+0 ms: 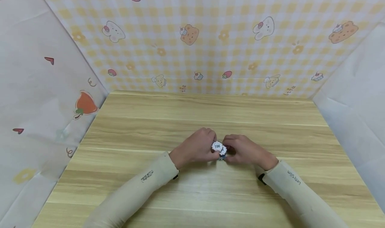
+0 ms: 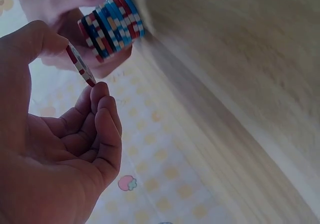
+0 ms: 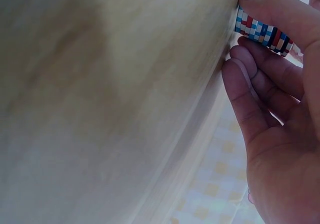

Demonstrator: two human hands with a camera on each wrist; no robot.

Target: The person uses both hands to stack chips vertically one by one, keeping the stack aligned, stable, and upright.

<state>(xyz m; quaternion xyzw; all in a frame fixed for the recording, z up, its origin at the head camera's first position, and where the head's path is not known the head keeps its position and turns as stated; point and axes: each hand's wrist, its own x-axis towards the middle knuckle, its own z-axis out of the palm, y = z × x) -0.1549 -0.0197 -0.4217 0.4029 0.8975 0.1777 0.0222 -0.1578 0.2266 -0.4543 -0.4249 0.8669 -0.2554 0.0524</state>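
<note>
A stack of poker chips [image 1: 223, 156] stands on the wooden table between my two hands. Its edges show red, blue, dark and white bands in the left wrist view [image 2: 112, 27]. My right hand [image 1: 245, 150] grips the sides of this stack low down, thumb on one side and fingers on the other. Between thumb and fingertips, my left hand [image 1: 196, 147] pinches a single white chip [image 1: 217, 146] marked 100, with a red-and-white edge [image 2: 80, 66]. In the head view this chip overlaps the stack's top; the left wrist view shows it tilted and apart from the stack.
The light wooden table [image 1: 192, 198] runs back to a yellow checked cloth [image 1: 210, 54] with cartoon prints. Pale cloth walls stand at the left [image 1: 36, 97] and right [image 1: 358, 87] edges.
</note>
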